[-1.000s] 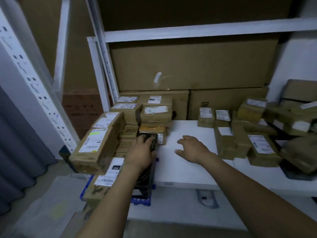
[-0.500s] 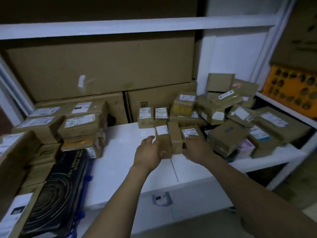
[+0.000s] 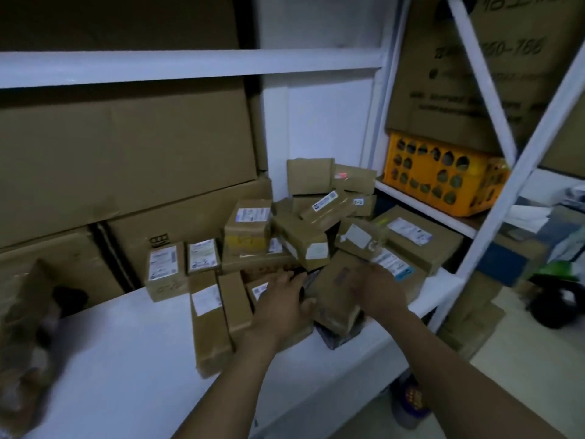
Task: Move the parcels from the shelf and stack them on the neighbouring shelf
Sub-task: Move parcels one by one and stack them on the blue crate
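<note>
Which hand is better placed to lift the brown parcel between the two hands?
Probably the right hand: it lies against the brown parcel's right side, though it is blurred. The left hand lies flat on a smaller parcel beside it.

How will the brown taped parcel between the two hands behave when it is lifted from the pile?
The brown parcel looks like a stiff cardboard box, so it should probably keep its shape. Its glossy tape wrap may be somewhat slippery. It lies tilted on a dark packet near the shelf edge, so it could slide forward if nudged.
</note>
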